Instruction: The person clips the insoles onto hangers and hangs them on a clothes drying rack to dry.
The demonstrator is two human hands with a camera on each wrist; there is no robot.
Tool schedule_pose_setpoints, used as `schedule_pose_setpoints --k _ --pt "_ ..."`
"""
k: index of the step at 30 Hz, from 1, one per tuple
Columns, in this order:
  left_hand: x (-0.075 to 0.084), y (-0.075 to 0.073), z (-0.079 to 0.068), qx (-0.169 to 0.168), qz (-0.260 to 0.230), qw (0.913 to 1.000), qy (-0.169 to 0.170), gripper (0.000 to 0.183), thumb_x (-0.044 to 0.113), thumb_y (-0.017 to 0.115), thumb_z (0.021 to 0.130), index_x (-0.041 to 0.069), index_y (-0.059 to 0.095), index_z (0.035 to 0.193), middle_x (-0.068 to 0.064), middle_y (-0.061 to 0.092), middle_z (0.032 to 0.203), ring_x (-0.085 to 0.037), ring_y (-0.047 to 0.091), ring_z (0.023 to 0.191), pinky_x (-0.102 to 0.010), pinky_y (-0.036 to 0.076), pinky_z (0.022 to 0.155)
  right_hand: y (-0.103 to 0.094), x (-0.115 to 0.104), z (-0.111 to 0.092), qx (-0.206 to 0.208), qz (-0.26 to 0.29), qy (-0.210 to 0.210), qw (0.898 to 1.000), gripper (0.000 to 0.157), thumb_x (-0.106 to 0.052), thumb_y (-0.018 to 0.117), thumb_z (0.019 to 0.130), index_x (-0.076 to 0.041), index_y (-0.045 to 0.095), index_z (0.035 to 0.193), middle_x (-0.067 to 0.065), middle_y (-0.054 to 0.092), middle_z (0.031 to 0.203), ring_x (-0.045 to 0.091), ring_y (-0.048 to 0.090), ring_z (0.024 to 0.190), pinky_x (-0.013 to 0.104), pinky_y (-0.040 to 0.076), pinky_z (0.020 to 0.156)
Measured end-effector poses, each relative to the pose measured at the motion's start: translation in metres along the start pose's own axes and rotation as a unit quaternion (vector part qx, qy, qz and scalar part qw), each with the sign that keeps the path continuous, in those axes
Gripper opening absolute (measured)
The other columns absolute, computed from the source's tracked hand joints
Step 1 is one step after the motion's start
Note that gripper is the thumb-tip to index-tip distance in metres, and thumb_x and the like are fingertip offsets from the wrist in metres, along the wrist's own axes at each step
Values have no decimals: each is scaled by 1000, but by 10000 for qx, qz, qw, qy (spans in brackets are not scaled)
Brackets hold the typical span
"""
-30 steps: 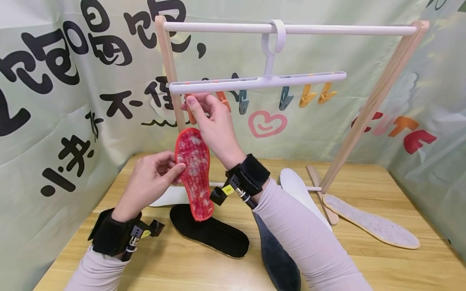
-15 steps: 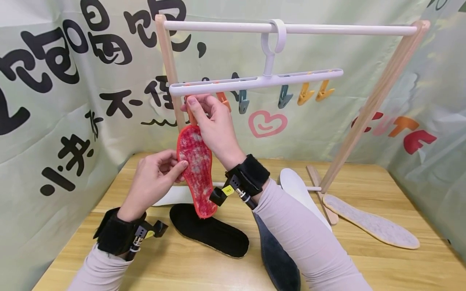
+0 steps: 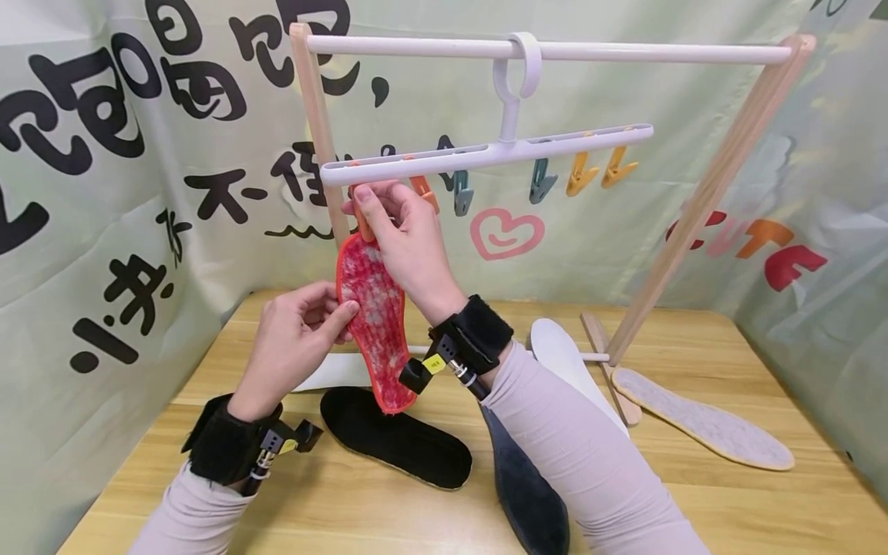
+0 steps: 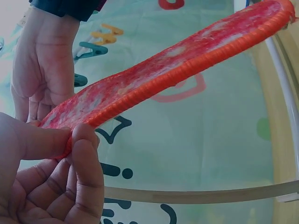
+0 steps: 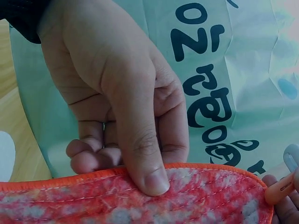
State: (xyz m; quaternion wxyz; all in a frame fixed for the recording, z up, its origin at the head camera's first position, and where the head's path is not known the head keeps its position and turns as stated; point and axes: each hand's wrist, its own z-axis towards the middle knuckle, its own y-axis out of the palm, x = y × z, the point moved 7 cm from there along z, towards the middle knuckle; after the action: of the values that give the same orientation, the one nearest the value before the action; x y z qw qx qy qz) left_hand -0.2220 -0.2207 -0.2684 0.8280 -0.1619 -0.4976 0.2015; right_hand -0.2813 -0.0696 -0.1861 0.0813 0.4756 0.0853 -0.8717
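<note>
My left hand (image 3: 287, 343) pinches the left edge of a red-and-white fuzzy insole (image 3: 375, 301) with orange binding, its thumb on the front face, as the right wrist view confirms. The insole is upright, toe end up. Above it, my right hand (image 3: 412, 243) pinches an orange clothespin (image 3: 363, 220) at the left end of a white clip hanger (image 3: 409, 166). In the right wrist view the mouth of the orange clothespin (image 5: 279, 190) overlaps the insole's tip. Part of this clothespin is hidden by the right fingers in the head view.
The hanger hooks over a white rod (image 3: 416, 48) on a wooden frame. Another orange clothespin (image 3: 425, 194), grey-blue clothespins (image 3: 541, 181) and yellow ones (image 3: 581, 175) hang along it. Black (image 3: 395, 435), dark blue (image 3: 527, 478), white (image 3: 565, 362) and grey (image 3: 701, 416) insoles lie on the table.
My left hand has raised the red insole slightly and moved it right, bringing its top up to the orange clothespin. The hanger's right end has shifted a little; the right hand stays nearly still.
</note>
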Motion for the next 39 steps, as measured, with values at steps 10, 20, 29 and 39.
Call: schedule_pose_setpoints --k 10,20,29,39 --pt "3 -4 1 336 -56 9991 263 14 16 75 103 2 75 104 -13 75 84 -9 74 65 -23 63 64 2 -2 0 -95 -104 -84 9999 30 -23 61 111 -4 66 133 15 78 118 28 72 117 23 52 93" --pt "5 -5 1 463 42 9986 269 16 19 75 103 3 76 103 -12 75 83 -10 73 64 -21 61 63 3 -2 0 -102 -102 -96 9998 29 -22 61 111 -3 66 132 16 78 118 29 72 118 22 51 90" --pt "6 -5 0 503 84 9983 284 15 19 75 103 4 76 103 -10 75 83 -6 72 63 -20 60 62 2 -1 -1 -66 -169 -77 9998 29 -23 61 111 -4 67 132 14 79 118 17 72 114 22 50 92" --pt "5 -6 0 521 62 9982 275 16 19 76 102 3 76 104 -10 75 83 -16 74 65 -20 60 62 4 0 -1 -85 -141 -144 9998 28 -24 62 111 -5 67 131 13 79 118 23 71 105 23 50 86"
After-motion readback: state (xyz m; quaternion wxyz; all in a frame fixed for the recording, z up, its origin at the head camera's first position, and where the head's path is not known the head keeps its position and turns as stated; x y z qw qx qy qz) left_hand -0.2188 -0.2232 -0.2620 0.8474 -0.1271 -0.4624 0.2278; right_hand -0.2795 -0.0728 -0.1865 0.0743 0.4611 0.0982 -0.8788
